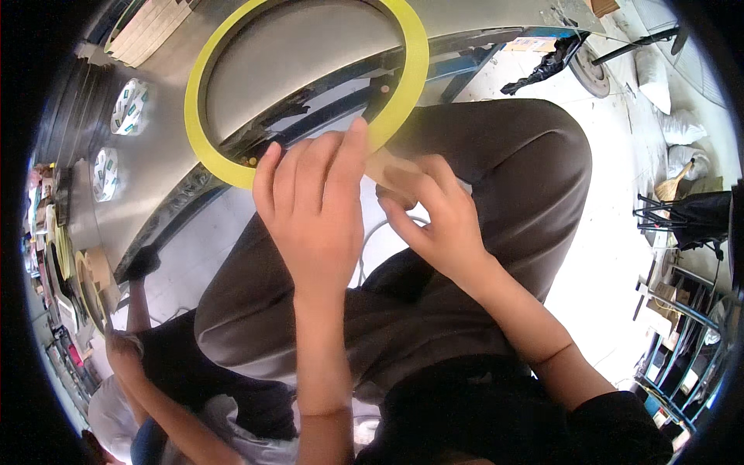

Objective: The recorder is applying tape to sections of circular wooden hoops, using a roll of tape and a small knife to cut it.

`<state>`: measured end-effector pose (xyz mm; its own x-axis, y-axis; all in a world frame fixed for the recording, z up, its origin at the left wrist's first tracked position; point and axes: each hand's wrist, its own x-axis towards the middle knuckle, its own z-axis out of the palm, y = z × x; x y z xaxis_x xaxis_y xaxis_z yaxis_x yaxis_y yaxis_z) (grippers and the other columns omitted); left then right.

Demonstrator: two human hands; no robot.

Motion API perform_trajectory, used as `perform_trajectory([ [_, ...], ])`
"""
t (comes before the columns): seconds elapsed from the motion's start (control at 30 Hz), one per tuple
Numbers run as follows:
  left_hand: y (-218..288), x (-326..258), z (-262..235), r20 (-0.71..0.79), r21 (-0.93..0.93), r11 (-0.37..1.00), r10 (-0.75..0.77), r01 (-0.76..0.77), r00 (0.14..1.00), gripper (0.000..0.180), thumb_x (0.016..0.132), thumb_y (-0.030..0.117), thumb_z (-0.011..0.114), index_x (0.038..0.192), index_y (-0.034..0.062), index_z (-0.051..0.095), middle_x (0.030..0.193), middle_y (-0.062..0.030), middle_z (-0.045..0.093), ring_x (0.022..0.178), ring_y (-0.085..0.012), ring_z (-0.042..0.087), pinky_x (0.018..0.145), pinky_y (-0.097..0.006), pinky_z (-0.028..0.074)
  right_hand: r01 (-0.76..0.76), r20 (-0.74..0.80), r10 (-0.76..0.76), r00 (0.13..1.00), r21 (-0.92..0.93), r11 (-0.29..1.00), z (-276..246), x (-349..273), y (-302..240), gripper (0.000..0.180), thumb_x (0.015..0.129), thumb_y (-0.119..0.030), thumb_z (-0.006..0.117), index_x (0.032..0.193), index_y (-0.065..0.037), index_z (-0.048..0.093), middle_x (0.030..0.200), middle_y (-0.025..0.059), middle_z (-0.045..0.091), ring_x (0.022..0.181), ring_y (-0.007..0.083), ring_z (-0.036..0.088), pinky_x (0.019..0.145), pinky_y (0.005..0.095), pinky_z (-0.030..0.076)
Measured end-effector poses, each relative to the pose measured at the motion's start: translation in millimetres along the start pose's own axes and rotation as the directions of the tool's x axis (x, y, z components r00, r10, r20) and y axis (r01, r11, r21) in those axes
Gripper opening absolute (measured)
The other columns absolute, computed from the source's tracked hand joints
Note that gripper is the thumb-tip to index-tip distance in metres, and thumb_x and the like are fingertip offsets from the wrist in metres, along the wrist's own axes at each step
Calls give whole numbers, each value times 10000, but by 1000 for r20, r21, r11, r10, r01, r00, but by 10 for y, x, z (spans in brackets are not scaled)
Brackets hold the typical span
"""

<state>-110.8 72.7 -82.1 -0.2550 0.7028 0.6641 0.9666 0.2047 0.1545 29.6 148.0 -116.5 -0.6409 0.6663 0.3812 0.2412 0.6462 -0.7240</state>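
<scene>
Large yellow tape roll (403, 85) at 12 o'clock; left hand (314, 209) fingers curled on its lower rim, right hand (434, 213) pinching the tan tape end (391, 164) at center.

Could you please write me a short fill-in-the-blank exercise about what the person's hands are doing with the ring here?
1. The large ring that both hands touch is ____ in colour.
2. The left hand rests its fingers on the ring's ____ edge.
3. The right hand pinches a small ____ piece beside the ring.
4. The person's lap is covered by ____ trousers.

Missing words: yellow; lower; tan; brown
</scene>
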Motion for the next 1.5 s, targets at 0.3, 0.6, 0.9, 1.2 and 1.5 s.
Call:
perform_trajectory([
  [0.3,-310,-50,-61,15,-96,994,54,-53,998,380,808,87,694,1187,121,706,1036,-32,642,990,-227,603,1052,-433,390,54,7,-55,998,77,996,-330,-46,-292,301,810,-85,735,1091,-3,664,972,154,632,789,271,633,697,318,511],
  [0.6,-298,-20,-90,-24,-269,963,-26,19,999,281,840,141,708,1119,103,709,1013,-50,663,998,-240,602,1071,-433,360,220,-140,-220,965,-12,975,-339,604,-506,143,799,-80,698,907,4,659,797,94,633,673,204,600,622,275,477],
  [0.9,-270,-10,-90,-34,-267,964,-22,12,999,276,815,160,741,1078,92,698,985,-46,654,976,-231,595,1068,-440,362,330,-168,-341,925,-91,940,-298,869,-405,255,926,-183,543,816,9,670,801,113,635,669,198,609,605,264,461],
  [1.2,-271,-31,-22,-89,-269,963,-37,12,995,340,762,237,805,1058,107,698,935,-25,639,930,-223,595,1062,-450,361,460,-197,-461,865,-55,886,-322,865,-472,534,978,-356,391,767,42,679,836,163,657,666,227,622,581,277,468],
  [1.5,-240,-64,52,-149,-252,968,-56,17,987,291,779,212,797,1019,89,688,938,-40,664,930,-225,606,1073,-460,361,260,-359,-329,874,-226,939,78,1178,-417,499,874,-411,665,504,-80,612,501,144,544,476,349,579,458,406,454],
])
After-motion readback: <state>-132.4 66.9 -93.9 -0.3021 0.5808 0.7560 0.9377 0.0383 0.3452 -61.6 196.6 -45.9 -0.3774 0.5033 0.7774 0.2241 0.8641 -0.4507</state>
